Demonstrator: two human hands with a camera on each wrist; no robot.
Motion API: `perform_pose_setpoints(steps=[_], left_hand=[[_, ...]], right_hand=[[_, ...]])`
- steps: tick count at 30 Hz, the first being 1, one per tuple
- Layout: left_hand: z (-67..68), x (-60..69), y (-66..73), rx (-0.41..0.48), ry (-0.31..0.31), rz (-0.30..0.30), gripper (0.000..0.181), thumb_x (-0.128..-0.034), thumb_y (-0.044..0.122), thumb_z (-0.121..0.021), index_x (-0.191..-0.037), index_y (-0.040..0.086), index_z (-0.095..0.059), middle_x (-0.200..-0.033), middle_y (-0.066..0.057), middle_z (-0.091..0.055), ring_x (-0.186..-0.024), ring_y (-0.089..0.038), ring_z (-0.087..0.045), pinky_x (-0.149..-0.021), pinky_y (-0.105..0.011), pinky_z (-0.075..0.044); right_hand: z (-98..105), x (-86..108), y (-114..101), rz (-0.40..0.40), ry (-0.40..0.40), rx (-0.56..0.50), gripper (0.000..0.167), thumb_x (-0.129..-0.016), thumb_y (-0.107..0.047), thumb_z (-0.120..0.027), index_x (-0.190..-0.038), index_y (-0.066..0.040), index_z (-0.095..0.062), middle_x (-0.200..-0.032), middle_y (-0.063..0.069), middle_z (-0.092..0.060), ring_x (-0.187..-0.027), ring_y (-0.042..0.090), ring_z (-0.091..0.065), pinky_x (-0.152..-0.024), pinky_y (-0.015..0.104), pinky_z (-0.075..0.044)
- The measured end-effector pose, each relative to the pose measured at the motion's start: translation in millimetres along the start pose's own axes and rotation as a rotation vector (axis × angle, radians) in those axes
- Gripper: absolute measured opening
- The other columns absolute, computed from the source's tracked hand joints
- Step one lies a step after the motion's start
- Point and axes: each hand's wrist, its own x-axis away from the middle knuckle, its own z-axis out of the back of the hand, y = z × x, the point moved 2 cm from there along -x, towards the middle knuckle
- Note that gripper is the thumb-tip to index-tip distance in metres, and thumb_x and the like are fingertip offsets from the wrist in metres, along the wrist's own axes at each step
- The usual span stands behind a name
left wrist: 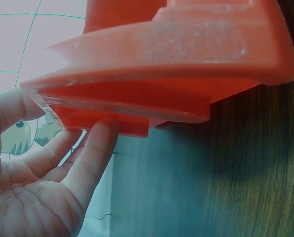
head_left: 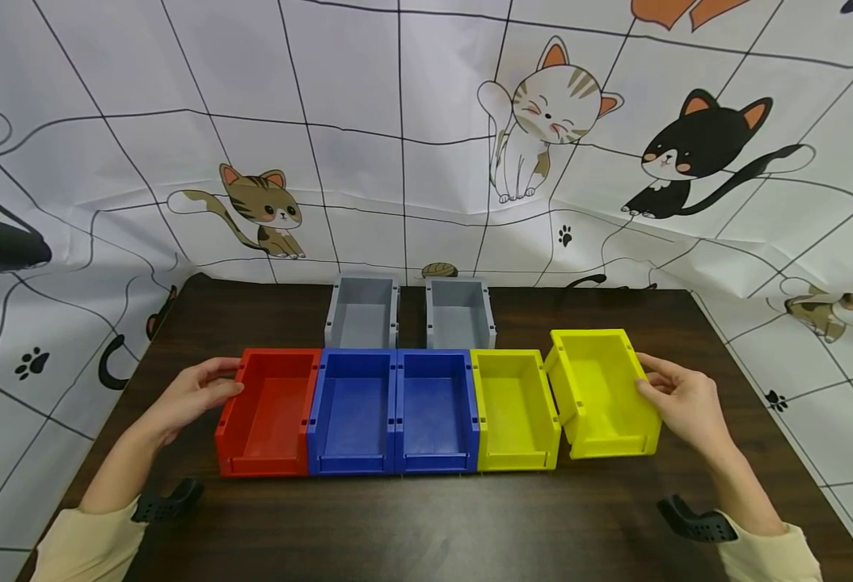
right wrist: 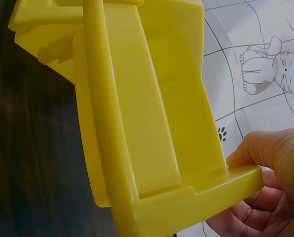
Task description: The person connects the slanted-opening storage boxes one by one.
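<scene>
At the left end of a row of bins, the left hand (head_left: pixel 192 398) has its fingers and thumb at the outer side of the red bin (head_left: pixel 275 420); the left wrist view shows fingertips touching under the bin's rim (left wrist: pixel 186 49). The right hand (head_left: pixel 684 400) pinches the right wall of the outer yellow bin (head_left: pixel 604 396), which stands tilted and a little raised against another yellow bin (head_left: pixel 515 404). In the right wrist view, the thumb lies on the rim of the yellow bin (right wrist: pixel 147 118), with the other fingers beneath it.
Two blue bins (head_left: pixel 353 412) (head_left: pixel 437 412) stand side by side between the red and yellow ones. Behind the row are two grey bins (head_left: pixel 363 311) (head_left: pixel 460 311), with a gap between them. The dark wooden table (head_left: pixel 426 525) meets a cat-patterned sheet (head_left: pixel 361 162) at its back edge.
</scene>
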Motion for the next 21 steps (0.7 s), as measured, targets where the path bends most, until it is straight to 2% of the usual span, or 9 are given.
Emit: perform_pose_setpoints(steps=[9,15,17,19,21], left_hand=[[-0.5,-0.2,-0.8,0.003,-0.002,0.014,0.053,-0.0956,0.019,-0.052,-0.135,-0.011,-0.034,-0.125,-0.031,-0.049,-0.104,-0.035,-0.057,-0.082,-0.038,-0.051],[-0.2,-0.8,-2.1,0.000,-0.004,0.011,0.054,-0.0957,0.020,-0.052,-0.136,-0.011,-0.034,-0.125,-0.031,-0.050,-0.104,-0.034,-0.057,-0.083,-0.040,-0.051],[-0.2,-1.0,-2.5,-0.001,-0.005,0.010,0.054,-0.0958,0.020,-0.052,-0.136,-0.010,-0.034,-0.125,-0.030,-0.050,-0.104,-0.034,-0.057,-0.083,-0.039,-0.051],[-0.2,-1.2,-2.7,-0.001,-0.005,0.008,0.054,-0.0958,0.020,-0.052,-0.136,-0.010,-0.034,-0.125,-0.030,-0.050,-0.104,-0.034,-0.057,-0.083,-0.039,-0.051],[-0.2,-1.0,-3.1,0.002,-0.005,0.006,0.054,-0.0958,0.020,-0.052,-0.136,-0.010,-0.034,-0.125,-0.030,-0.050,-0.104,-0.034,-0.057,-0.082,-0.039,-0.051]], right_hand=[[-2.1,-0.3,-0.2,-0.014,-0.055,0.014,0.037,-0.088,-0.004,-0.061,-0.121,0.012,-0.056,-0.085,0.024,-0.066,-0.062,0.008,-0.061,-0.049,0.020,-0.047],[-3.3,1.4,5.7,-0.015,-0.072,0.001,0.037,-0.089,-0.005,-0.060,-0.122,0.012,-0.055,-0.088,0.026,-0.066,-0.063,-0.004,-0.058,-0.051,0.019,-0.048],[-3.3,2.0,4.7,0.007,-0.040,0.012,0.036,-0.089,-0.006,-0.061,-0.121,0.011,-0.056,-0.088,0.025,-0.067,-0.063,-0.003,-0.058,-0.051,0.017,-0.047],[-4.0,2.6,1.6,0.048,0.030,0.052,0.036,-0.088,-0.007,-0.062,-0.119,0.010,-0.058,-0.086,0.024,-0.067,-0.061,0.004,-0.060,-0.050,0.016,-0.045],[-5.8,2.3,-4.0,0.114,0.113,0.128,0.037,-0.087,-0.012,-0.065,-0.119,0.007,-0.059,-0.089,0.022,-0.068,-0.061,0.015,-0.059,-0.049,0.021,-0.043]])
